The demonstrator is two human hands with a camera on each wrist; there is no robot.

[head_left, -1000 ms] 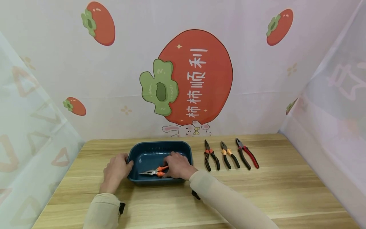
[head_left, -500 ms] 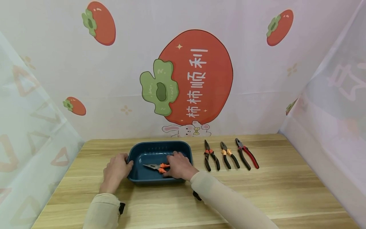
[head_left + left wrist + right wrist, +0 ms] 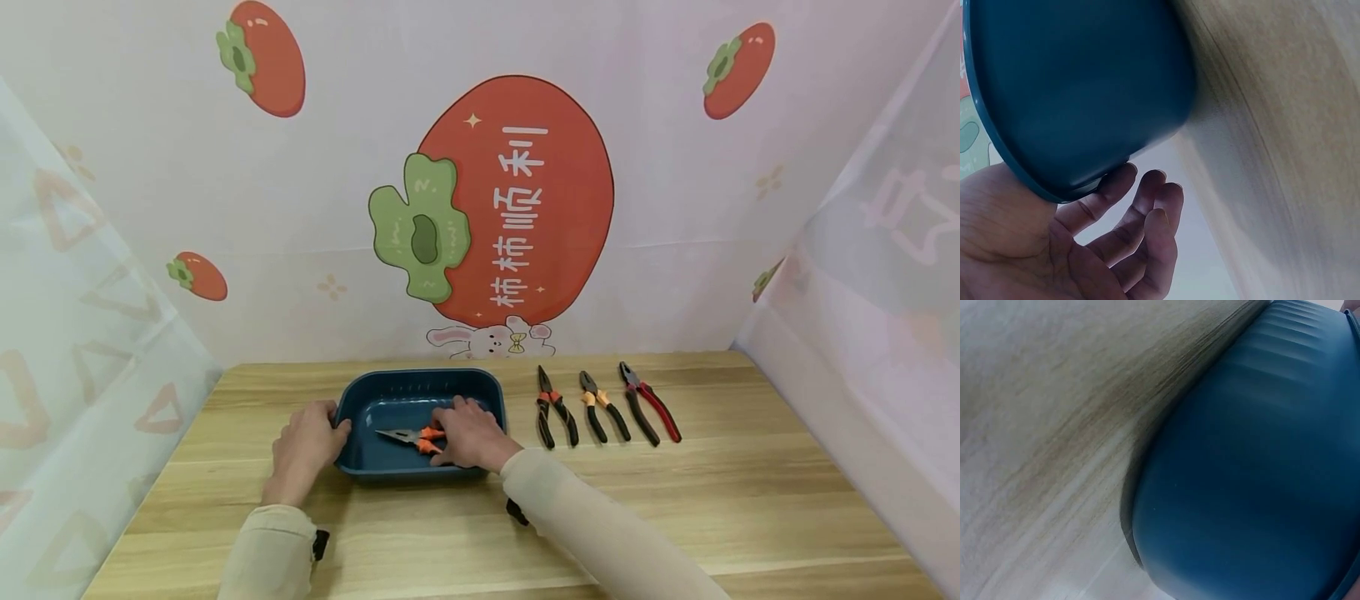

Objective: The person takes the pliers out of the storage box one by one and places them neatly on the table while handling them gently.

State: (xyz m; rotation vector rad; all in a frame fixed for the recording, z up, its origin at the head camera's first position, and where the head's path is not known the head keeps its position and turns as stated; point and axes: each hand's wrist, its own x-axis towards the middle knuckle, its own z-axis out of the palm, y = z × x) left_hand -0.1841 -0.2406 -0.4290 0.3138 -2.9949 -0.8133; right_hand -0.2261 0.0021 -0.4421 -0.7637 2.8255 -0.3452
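A dark blue plastic basin [image 3: 390, 475] sits on the table's left half. My left hand [image 3: 303, 446] grips its left rim; in the left wrist view, my left hand [image 3: 1079, 244] has the thumb side against the rim and the fingers curled at the outer wall. Inside the basin lie long-nose pliers [image 3: 408, 437] with orange handles, jaws pointing left. My right hand [image 3: 472, 435] reaches over the near right rim and holds the pliers by the handles, whose ends it hides. Only the outer wall of the basin [image 3: 1247, 469] fills most of the right wrist view.
Right of the basin, three tools lie in a row: black-and-orange long-nose pliers [image 3: 558, 421], black-and-yellow pliers [image 3: 596, 400] and black-and-red pliers [image 3: 641, 392]. The wooden table [image 3: 712, 500] meets a printed cloth backdrop [image 3: 660, 275] behind and at the sides.
Between the first and second frames, the orange-handled pliers shifted slightly right and their tips swung up a little, with my right hand moving along. Since then almost nothing differs; my left hand stays put.
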